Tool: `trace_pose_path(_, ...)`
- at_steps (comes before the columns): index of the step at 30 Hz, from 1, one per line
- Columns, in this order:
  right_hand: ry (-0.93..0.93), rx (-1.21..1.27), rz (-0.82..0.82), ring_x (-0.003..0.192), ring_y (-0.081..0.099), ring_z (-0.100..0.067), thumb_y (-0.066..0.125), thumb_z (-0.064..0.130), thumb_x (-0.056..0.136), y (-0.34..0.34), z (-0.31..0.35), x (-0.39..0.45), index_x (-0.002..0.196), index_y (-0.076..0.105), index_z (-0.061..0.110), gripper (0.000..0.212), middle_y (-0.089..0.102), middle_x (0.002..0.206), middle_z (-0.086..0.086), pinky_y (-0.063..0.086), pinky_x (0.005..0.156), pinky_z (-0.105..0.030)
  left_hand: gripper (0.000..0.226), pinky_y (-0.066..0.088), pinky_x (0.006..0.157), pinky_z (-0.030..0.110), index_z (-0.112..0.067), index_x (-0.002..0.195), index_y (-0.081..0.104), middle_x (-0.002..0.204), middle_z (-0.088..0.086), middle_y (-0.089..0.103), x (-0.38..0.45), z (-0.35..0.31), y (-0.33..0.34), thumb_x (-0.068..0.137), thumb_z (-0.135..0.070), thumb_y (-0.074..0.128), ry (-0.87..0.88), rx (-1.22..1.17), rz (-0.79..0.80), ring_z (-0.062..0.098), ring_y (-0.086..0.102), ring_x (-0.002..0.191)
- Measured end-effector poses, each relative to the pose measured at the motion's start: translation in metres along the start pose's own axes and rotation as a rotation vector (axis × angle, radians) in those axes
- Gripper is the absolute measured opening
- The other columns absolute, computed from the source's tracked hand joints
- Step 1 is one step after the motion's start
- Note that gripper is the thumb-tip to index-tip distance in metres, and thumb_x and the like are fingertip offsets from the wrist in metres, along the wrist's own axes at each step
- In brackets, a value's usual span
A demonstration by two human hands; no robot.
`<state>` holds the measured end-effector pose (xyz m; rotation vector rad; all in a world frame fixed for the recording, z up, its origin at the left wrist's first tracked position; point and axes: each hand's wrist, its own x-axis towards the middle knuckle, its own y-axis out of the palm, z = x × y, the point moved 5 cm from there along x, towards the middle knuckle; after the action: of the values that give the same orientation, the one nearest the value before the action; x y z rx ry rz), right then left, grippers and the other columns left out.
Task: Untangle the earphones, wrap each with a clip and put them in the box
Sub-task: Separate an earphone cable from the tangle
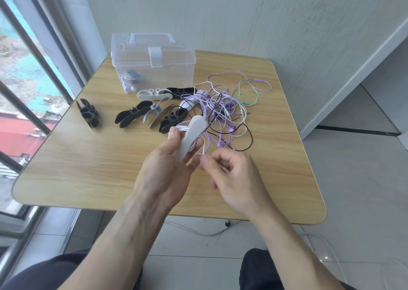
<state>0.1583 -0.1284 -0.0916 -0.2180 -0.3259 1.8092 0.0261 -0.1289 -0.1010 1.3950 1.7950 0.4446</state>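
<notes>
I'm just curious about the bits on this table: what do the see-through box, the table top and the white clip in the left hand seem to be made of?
The clear lidded box looks like glossy hard plastic; a bundle shows through its walls. The tan table top shows wood grain, probably laminate. The white oval clip looks matte, perhaps soft plastic or silicone.

Plain indoor room, likely home or office corner, suggested by small wooden desk (88, 161), bare panelled wall (242, 20), tiled floor (357, 197), large window (26, 80) beside it

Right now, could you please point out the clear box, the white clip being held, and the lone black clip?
clear box (174, 73): head view, front wall.
white clip (194, 127): head view, upper half.
lone black clip (88, 113): head view, middle.
</notes>
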Motion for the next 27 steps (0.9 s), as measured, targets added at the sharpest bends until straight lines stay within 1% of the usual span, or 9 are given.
trace_pose_path(4,-0.066,-0.089,0.055,0.054,0.043,-0.028,0.056,0.021,0.099,0.023,0.001,-0.005,0.075,0.059,0.015,0.025,0.050,0.056,-0.011,0.043,0.055,-0.043,0.028,0.055,0.063,0.030,-0.017,0.092,0.067,0.089,0.002,0.065,-0.001,0.006,-0.003,0.103,-0.034,0.047,-0.027,-0.020,-0.097,0.016,0.060,0.087)
trace_pose_path(7,-0.111,-0.161,-0.001,0.051,0.042,-0.018,0.058,0.022,0.098,0.028,-0.001,-0.006,0.075,0.060,0.017,0.024,0.049,0.053,0.000,0.041,0.052,-0.036,0.030,0.057,0.057,0.030,-0.015,0.100,0.070,0.094,0.002,0.066,0.000,0.008,-0.003,0.102,-0.037,0.050,-0.061,-0.053,-0.102,0.015,0.062,0.087)
trace_pose_path(11,-0.149,-0.214,-0.185,0.072,0.057,-0.005,0.072,0.023,0.090,0.020,0.001,-0.007,0.084,0.080,0.021,0.009,0.059,0.080,0.006,0.039,0.066,-0.006,0.039,0.056,0.080,0.043,-0.010,0.110,0.066,0.091,0.005,0.066,0.000,0.011,-0.002,0.097,-0.043,0.052,-0.027,0.059,-0.006,0.019,0.069,0.087)
trace_pose_path(13,-0.163,-0.236,-0.217,0.081,0.057,-0.001,0.076,0.026,0.087,0.018,0.002,-0.006,0.087,0.082,0.022,0.007,0.057,0.082,0.009,0.038,0.072,-0.004,0.046,0.051,0.097,0.049,-0.004,0.116,0.062,0.102,0.013,0.062,0.000,0.012,-0.002,0.093,-0.043,0.055,0.021,0.130,0.030,0.030,0.066,0.103)
trace_pose_path(14,-0.158,-0.222,-0.197,0.075,0.057,-0.001,0.076,0.025,0.086,0.017,0.002,-0.006,0.083,0.081,0.022,0.007,0.057,0.079,0.010,0.039,0.069,-0.006,0.043,0.053,0.092,0.047,-0.004,0.114,0.061,0.103,0.016,0.061,-0.002,0.013,0.000,0.093,-0.042,0.055,0.045,0.168,0.048,0.031,0.065,0.097)
trace_pose_path(17,-0.027,-0.066,-0.038,0.052,0.048,-0.005,0.073,0.023,0.090,0.015,-0.004,-0.005,0.066,0.073,0.010,0.027,0.063,0.063,-0.002,0.039,0.054,-0.023,0.031,0.038,0.067,0.038,-0.006,0.099,0.058,0.087,0.015,0.061,-0.007,0.015,0.004,0.095,-0.037,0.055,0.093,0.330,0.085,0.026,0.053,0.074)
trace_pose_path(21,0.217,0.244,0.074,0.066,0.065,-0.015,0.066,0.014,0.095,0.013,-0.010,-0.006,0.077,0.075,-0.001,0.025,0.072,0.071,-0.015,0.055,0.067,-0.030,0.027,0.033,0.046,0.023,-0.012,0.086,0.060,0.067,0.003,0.058,-0.013,0.015,0.009,0.099,-0.034,0.053,0.141,0.501,0.097,0.017,0.044,0.052)
trace_pose_path(25,0.311,0.498,0.125,0.073,0.068,-0.015,0.068,0.017,0.084,0.015,-0.014,-0.007,0.091,0.073,-0.007,0.026,0.071,0.079,-0.010,0.052,0.069,-0.029,0.030,0.044,0.054,0.029,-0.015,0.089,0.063,0.071,-0.003,0.062,-0.013,0.014,0.012,0.103,-0.037,0.050,0.220,0.688,0.137,0.013,0.053,0.059)
trace_pose_path(27,0.345,0.587,0.137,0.073,0.064,-0.017,0.064,0.020,0.077,0.017,-0.015,-0.006,0.089,0.073,0.000,0.025,0.067,0.081,-0.009,0.048,0.068,-0.030,0.030,0.047,0.058,0.034,-0.013,0.096,0.063,0.076,-0.004,0.064,-0.012,0.014,0.012,0.105,-0.036,0.046,0.253,0.749,0.162,0.015,0.057,0.065)
